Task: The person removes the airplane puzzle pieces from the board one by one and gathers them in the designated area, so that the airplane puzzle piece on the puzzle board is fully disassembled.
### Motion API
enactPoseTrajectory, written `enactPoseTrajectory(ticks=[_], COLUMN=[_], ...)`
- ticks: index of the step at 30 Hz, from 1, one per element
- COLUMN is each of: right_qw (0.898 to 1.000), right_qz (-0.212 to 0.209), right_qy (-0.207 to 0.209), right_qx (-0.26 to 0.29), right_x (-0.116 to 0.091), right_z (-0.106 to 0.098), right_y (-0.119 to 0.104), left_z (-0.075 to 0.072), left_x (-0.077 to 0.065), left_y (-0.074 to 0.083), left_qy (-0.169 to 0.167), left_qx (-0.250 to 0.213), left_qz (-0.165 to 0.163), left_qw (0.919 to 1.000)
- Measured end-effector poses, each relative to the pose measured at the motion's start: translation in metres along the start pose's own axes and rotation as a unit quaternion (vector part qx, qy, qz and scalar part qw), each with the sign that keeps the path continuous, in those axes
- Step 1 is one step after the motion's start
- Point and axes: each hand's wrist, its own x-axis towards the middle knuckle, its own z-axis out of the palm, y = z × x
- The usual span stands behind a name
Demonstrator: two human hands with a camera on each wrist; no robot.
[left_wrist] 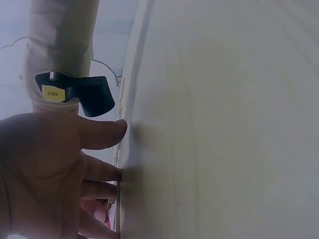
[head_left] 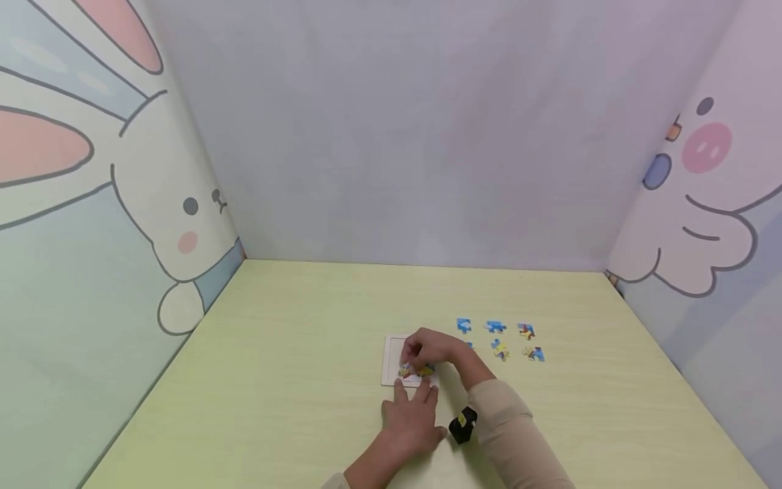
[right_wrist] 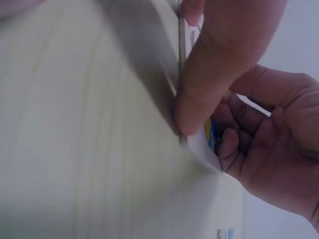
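Observation:
A white square puzzle tray (head_left: pixel 388 360) lies on the table, with colourful puzzle pieces (head_left: pixel 426 371) along its near side. My left hand (head_left: pixel 412 421) rests at the tray's near edge, its fingers stretched and spread, fingertips touching the rim. Over the tray bends my right hand (head_left: pixel 430 346), thumb and fingers curled down and pinching a small puzzle piece (head_left: pixel 403 371), mostly hidden beneath them. In the right wrist view, the right hand's curled fingertips (right_wrist: pixel 228 144) meet close to a yellow and blue piece (right_wrist: pixel 208 130). A left-hand finger (right_wrist: pixel 194 109) presses the tray's edge there.
Loose puzzle pieces lie right of the tray in two rows, among them a blue one (head_left: pixel 495 327) and a yellow and blue one (head_left: pixel 500 350); another is partly behind the right wrist. A black device (head_left: pixel 463 426) sits at the right cuff. Fabric walls (head_left: pixel 391 136) enclose the table.

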Motion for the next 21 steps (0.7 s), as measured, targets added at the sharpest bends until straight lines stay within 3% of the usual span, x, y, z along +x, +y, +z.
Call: enactPoseTrajectory(ticks=[8, 21], right_qw=[0.999, 0.993], right_qz=[-0.013, -0.042], right_qy=[-0.016, 0.045], right_qx=[0.037, 0.097], right_x=[-0.0029, -0.0092], right_z=[-0.0015, 0.0013], right_y=[0.0001, 0.0027], left_z=[-0.0007, -0.0014], left_x=[-0.0003, 0.0009], left_y=[-0.0006, -0.0004], left_qy=[0.003, -0.003], left_qx=[0.002, -0.013], left_qz=[0.005, 0.002], left_qw=[1.0000, 0.9999])
